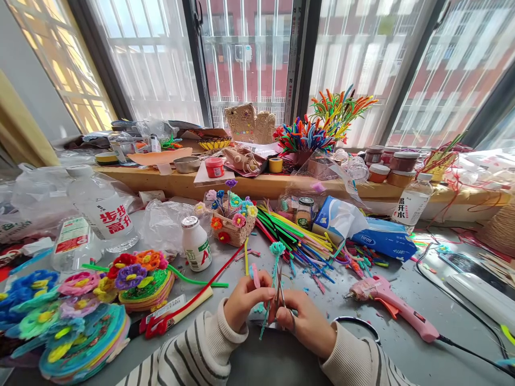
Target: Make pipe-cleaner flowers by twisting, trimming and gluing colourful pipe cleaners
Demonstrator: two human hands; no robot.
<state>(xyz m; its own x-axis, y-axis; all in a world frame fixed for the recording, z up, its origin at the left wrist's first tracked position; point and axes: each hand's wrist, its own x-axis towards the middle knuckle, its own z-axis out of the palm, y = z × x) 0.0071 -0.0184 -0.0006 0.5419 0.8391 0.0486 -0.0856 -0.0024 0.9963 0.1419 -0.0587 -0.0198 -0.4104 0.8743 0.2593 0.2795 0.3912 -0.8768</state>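
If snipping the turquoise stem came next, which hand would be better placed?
Likely the right: the right hand holds the scissors, blades up beside the stem, while the left hand grips the stem.

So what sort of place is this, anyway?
It looks like a craft workspace, though home or studio I can't tell. A pink hot-glue gun and a heap of loose pipe cleaners suggest it, as do the scissors in the right hand.

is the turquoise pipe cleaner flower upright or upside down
Upright, leaning slightly: the bloom is at the top, its stem slanting down below.
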